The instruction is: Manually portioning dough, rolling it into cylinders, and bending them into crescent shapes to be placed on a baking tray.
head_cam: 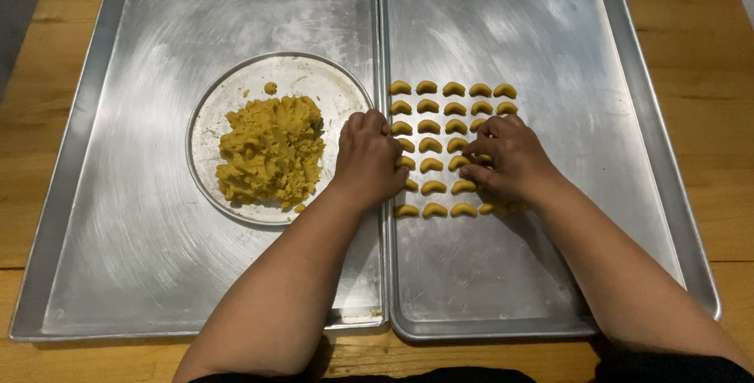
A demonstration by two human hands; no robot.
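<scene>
Left hand [367, 159], fingers curled together, and right hand [506, 161], fingertips apparently pinching a dough crescent [460, 162], rest on the crescent rows [453, 108] beyond the fingertips; dough mound [271, 151] left of the knuckles.

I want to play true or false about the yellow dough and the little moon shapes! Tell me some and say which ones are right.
1. The big lump of yellow dough sits on a round metal plate. True.
2. The round plate is in the right tray. False: it is in the left tray; the right tray holds the shaped pieces.
3. The little crescent pieces lie in neat rows. True.
4. Both hands are digging in the dough lump. False: the left hand and the right hand rest at the rows of crescents.
5. The trays stand on a wooden table. True.
</scene>
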